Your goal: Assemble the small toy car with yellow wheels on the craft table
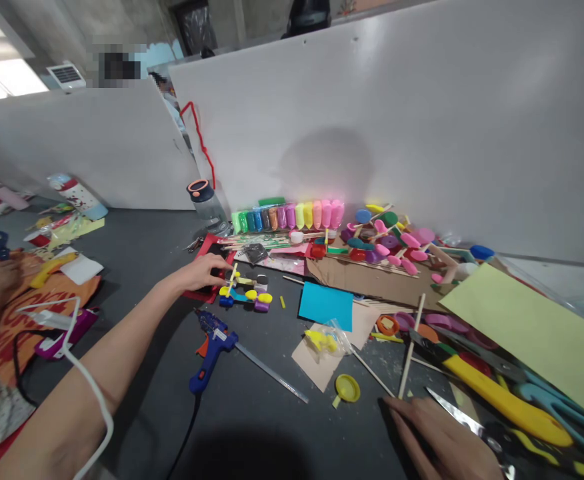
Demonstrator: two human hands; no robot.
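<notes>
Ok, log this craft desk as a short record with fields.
Left hand: stretched out, fingers on the small craft car with bottle-cap wheels
Right hand: flat on the desk beside scissors
Between the hands: blue glue gun, metal ruler, yellow cap
Behind: row of coloured clay tubs
</notes>
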